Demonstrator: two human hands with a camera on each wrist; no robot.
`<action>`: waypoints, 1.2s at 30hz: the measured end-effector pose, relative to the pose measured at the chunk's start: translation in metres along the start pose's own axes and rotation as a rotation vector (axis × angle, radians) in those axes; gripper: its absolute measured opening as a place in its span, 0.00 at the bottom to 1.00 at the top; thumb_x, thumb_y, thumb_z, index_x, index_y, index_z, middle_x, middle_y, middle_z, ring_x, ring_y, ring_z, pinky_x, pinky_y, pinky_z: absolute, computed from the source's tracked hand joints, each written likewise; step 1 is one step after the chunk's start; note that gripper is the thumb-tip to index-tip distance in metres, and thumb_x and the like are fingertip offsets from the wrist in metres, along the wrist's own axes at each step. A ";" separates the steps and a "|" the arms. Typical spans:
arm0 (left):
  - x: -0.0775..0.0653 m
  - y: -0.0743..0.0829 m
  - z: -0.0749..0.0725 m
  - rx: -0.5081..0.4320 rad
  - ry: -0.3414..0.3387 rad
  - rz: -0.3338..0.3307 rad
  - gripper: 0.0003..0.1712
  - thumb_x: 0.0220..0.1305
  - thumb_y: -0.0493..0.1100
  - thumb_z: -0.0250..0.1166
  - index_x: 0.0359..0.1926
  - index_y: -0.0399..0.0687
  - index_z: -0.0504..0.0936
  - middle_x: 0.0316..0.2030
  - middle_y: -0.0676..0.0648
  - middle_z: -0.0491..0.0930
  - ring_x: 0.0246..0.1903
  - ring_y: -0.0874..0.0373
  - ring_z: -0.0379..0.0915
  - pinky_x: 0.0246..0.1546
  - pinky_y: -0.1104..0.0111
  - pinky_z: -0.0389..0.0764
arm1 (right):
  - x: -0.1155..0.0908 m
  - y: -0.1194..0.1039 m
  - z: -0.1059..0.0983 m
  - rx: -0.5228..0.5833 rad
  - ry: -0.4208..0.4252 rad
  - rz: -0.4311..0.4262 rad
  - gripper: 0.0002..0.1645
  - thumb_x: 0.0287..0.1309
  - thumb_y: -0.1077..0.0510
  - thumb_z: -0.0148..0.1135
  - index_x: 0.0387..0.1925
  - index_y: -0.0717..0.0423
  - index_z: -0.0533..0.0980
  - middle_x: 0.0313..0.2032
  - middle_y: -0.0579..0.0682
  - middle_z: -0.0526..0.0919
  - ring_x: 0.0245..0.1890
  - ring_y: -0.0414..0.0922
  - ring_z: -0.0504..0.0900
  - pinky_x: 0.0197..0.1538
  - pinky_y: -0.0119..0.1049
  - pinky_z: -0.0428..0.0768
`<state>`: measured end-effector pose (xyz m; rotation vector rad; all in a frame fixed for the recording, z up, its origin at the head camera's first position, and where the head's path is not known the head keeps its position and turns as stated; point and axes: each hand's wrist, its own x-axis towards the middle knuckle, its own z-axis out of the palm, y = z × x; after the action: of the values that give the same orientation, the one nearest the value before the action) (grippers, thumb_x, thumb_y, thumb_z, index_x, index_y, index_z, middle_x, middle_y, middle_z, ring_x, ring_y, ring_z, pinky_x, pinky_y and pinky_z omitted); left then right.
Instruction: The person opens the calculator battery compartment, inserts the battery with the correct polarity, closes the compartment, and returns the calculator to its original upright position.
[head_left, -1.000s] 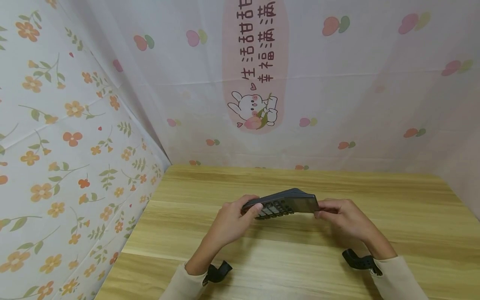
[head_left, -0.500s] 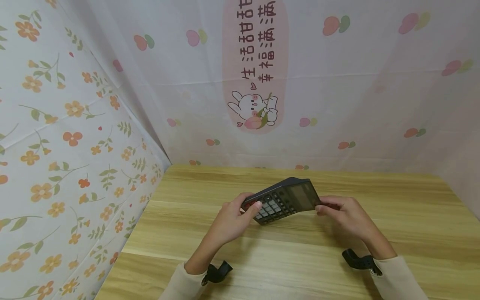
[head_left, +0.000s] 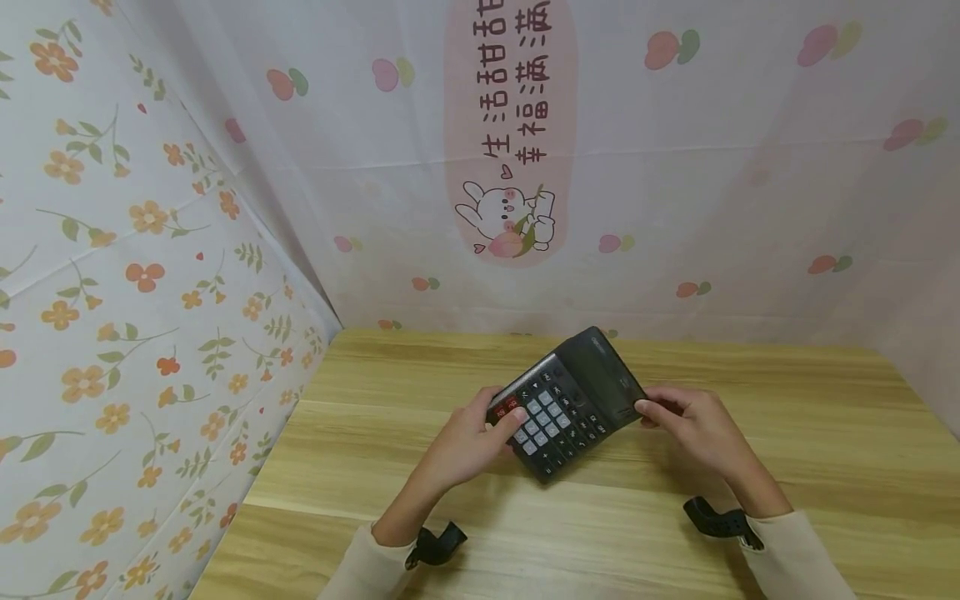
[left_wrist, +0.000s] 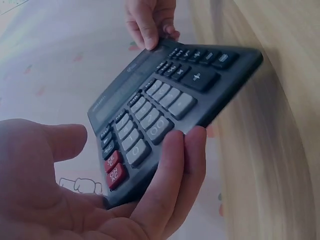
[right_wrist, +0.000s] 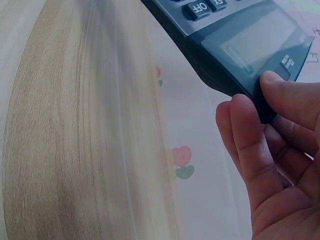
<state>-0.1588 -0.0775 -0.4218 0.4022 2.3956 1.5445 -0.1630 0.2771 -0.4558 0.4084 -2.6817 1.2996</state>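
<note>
A dark desktop calculator (head_left: 553, 423) with white, black and red keys is held above the table, tilted, its keypad and display facing up toward the head camera. My left hand (head_left: 465, 446) grips its end near the red keys, one digit lying over the keypad. At the display end, my right hand (head_left: 686, 423) pinches a corner of the casing. The right wrist view shows the thumb (right_wrist: 290, 95) on the front of the display corner, with the other fingers beside and behind it. In the left wrist view the calculator (left_wrist: 150, 110) stretches between both hands.
A wood-grain table (head_left: 360, 467) lies beneath the hands. White printed cloth (head_left: 712, 183) hangs behind it, and a floral cloth (head_left: 150, 333) borders the left side. Black wrist mounts (head_left: 437, 543) sit at both cuffs.
The calculator has turned from nearly edge-on to showing its whole keypad and display, its display end rising and its near corner dropping. Both hands stay in almost the same place.
</note>
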 end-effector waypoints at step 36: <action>0.018 -0.037 0.029 -0.155 -0.265 -0.080 0.20 0.73 0.37 0.71 0.60 0.29 0.82 0.37 0.48 0.87 0.33 0.59 0.80 0.33 0.68 0.79 | 0.002 0.009 -0.001 0.203 0.018 0.409 0.32 0.85 0.46 0.58 0.64 0.74 0.79 0.55 0.66 0.85 0.44 0.47 0.87 0.45 0.34 0.88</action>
<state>-0.1676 -0.0607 -0.4683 0.4418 2.0528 1.5233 -0.1679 0.2825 -0.4616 -0.1452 -2.7191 1.6761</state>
